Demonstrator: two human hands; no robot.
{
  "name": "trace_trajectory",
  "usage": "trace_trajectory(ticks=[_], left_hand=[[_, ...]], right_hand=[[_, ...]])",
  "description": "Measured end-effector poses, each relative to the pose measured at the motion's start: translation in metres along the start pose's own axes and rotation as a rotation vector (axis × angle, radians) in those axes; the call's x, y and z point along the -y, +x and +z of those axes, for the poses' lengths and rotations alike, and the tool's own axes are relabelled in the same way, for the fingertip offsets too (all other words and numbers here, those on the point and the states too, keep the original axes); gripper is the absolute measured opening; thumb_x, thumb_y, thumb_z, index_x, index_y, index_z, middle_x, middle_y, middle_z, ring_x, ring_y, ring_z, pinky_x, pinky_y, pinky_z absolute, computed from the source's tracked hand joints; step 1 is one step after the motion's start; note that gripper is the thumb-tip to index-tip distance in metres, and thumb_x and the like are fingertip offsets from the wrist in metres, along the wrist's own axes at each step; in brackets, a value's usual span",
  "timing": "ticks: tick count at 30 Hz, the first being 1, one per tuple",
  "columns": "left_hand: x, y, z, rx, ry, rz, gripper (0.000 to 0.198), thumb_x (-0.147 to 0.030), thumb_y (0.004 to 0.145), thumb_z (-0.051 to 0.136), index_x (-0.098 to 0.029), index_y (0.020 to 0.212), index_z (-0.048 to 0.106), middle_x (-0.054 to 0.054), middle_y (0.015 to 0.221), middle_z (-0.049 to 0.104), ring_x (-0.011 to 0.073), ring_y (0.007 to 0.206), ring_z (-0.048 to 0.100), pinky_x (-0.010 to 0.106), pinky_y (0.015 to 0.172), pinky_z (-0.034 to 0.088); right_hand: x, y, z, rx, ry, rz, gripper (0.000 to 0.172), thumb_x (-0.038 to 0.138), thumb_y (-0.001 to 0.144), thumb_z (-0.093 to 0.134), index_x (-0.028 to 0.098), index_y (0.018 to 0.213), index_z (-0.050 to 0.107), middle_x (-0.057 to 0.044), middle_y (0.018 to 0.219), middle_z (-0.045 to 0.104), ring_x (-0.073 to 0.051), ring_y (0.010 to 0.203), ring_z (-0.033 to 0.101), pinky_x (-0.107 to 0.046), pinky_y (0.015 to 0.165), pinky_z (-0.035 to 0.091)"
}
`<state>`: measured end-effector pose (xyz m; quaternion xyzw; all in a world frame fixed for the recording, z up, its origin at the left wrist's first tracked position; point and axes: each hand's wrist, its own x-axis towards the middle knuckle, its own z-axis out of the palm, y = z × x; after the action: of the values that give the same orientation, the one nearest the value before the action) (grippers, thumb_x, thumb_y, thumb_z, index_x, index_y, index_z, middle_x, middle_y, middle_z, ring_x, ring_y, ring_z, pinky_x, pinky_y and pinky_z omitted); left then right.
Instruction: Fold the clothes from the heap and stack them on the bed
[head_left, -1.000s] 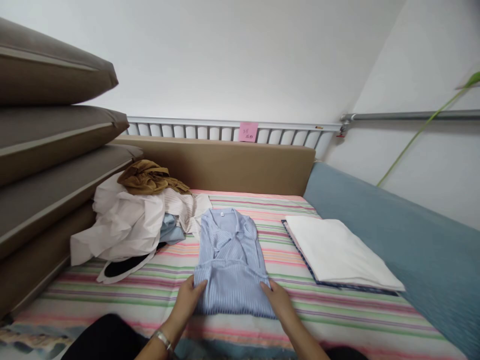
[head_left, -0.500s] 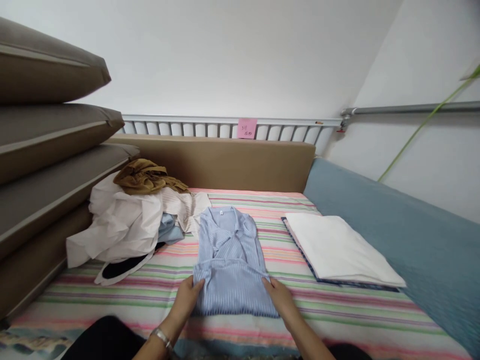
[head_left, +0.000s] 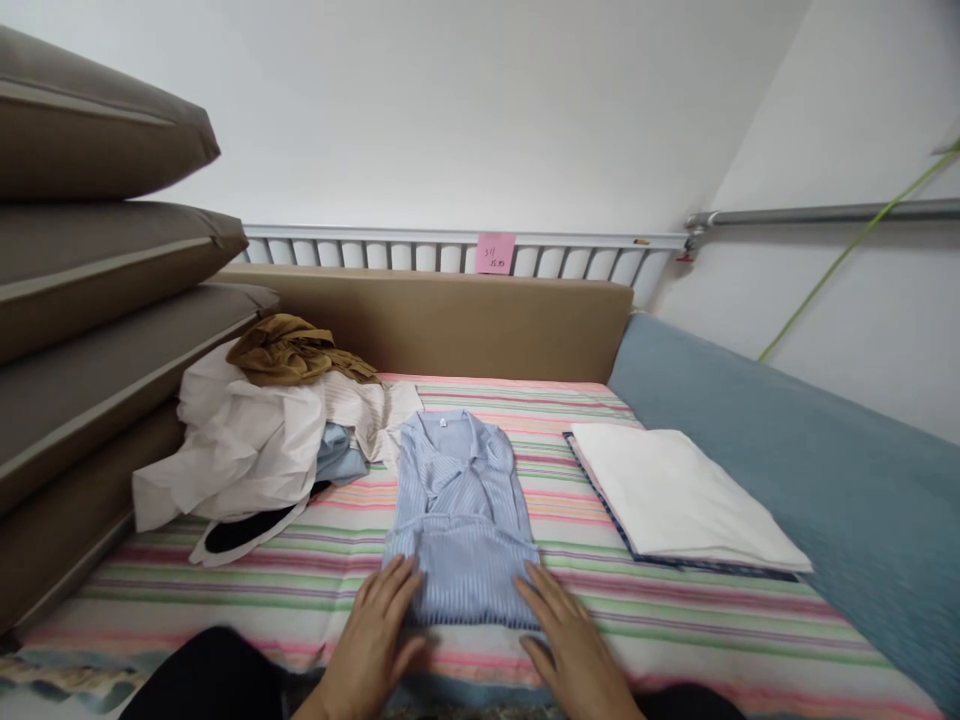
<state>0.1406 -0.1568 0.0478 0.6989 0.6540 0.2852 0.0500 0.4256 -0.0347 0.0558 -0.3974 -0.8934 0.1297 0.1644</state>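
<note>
At the bottom centre of the frame, the 2 hands lie flat on the near end of a folded blue shirt (head_left: pixel 459 500). The left hand (head_left: pixel 379 625) is open, fingers spread wide, its fingertips on the shirt's lower left corner and its palm on the sheet (head_left: pixel 675 620). The right hand (head_left: pixel 566 640) is also open and flat, fingers close together, touching the lower right corner. Neither grips anything. Palms down like this, they seem to press the fold so it stays crisp and square.

The shirt sits in the middle of the frame, collar pointing away and the bottom part folded up over the chest. It looks laid out square to the person so both sides can be reached evenly.

Left of it, just touching the collar, is a loose pile (head_left: pixel 247 440) of white and pale clothes with a brown garment (head_left: pixel 289 352) on top, heaped against stacked cushions (head_left: pixel 90 260). To the right, apart from the shirt, a folded white cloth (head_left: pixel 675 500) lies flat beside a blue blanket (head_left: pixel 825 480). A pink note (head_left: pixel 495 253) hangs above the tan backboard (head_left: pixel 450 325) at upper centre.
</note>
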Motion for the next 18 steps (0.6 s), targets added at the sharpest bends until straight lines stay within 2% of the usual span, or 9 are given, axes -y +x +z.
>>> trace_trajectory(ticks=[3, 7, 10, 13, 15, 18], left_hand=[[0.012, -0.005, 0.011, 0.081, 0.073, 0.0, 0.067, -0.01, 0.074, 0.053, -0.029, 0.136, 0.037, 0.004, 0.141, 0.042, 0.0249, 0.129, 0.037, 0.047, 0.107, 0.031], [0.025, 0.009, 0.013, 0.127, 0.066, -0.001, 0.066, 0.0, 0.071, 0.043, -0.028, 0.131, 0.045, 0.003, 0.136, 0.048, 0.0204, 0.125, 0.042, 0.04, 0.106, 0.034], [0.014, 0.023, -0.007, 0.189, 0.076, -0.017, 0.055, 0.0, 0.076, 0.036, -0.026, 0.121, 0.054, 0.004, 0.125, 0.058, 0.019, 0.115, 0.051, 0.037, 0.099, 0.039], [-0.011, 0.027, -0.037, 0.283, 0.095, 0.017, 0.044, -0.004, 0.08, 0.036, -0.026, 0.109, 0.059, 0.003, 0.105, 0.066, 0.0186, 0.099, 0.058, 0.037, 0.095, 0.039], [-0.026, 0.022, -0.056, 0.365, 0.093, 0.042, 0.037, -0.005, 0.078, 0.039, -0.026, 0.1, 0.06, 0.001, 0.093, 0.067, 0.0181, 0.091, 0.06, 0.039, 0.097, 0.035], [-0.039, 0.004, -0.08, 0.441, 0.02, 0.024, 0.031, -0.01, 0.074, 0.048, -0.027, 0.096, 0.06, -0.002, 0.087, 0.066, 0.0173, 0.085, 0.058, 0.036, 0.097, 0.033]], right_hand=[[-0.002, -0.002, 0.006, 0.122, -0.089, -0.027, 0.058, 0.013, 0.077, 0.042, 0.031, 0.133, 0.042, -0.001, 0.141, 0.041, -0.022, 0.129, 0.037, -0.042, 0.106, 0.031], [-0.006, 0.01, 0.008, 0.125, -0.152, -0.046, 0.057, 0.007, 0.075, 0.038, 0.028, 0.127, 0.051, -0.002, 0.135, 0.048, -0.021, 0.124, 0.044, -0.039, 0.101, 0.035], [-0.002, 0.016, -0.002, 0.075, -0.16, -0.097, 0.046, 0.01, 0.078, 0.04, 0.026, 0.118, 0.058, -0.004, 0.126, 0.058, -0.022, 0.115, 0.052, -0.038, 0.096, 0.038], [0.009, 0.01, -0.02, 0.031, -0.153, -0.134, 0.04, 0.008, 0.078, 0.04, 0.024, 0.107, 0.063, -0.005, 0.109, 0.067, -0.02, 0.099, 0.059, -0.035, 0.086, 0.041], [0.017, -0.001, -0.032, 0.037, -0.134, -0.163, 0.036, 0.008, 0.077, 0.041, 0.026, 0.098, 0.064, -0.003, 0.095, 0.07, -0.018, 0.087, 0.061, -0.03, 0.078, 0.042], [0.027, -0.022, -0.049, 0.141, -0.098, -0.183, 0.028, 0.01, 0.074, 0.046, 0.027, 0.087, 0.064, -0.001, 0.083, 0.07, -0.017, 0.075, 0.061, -0.026, 0.068, 0.041]])
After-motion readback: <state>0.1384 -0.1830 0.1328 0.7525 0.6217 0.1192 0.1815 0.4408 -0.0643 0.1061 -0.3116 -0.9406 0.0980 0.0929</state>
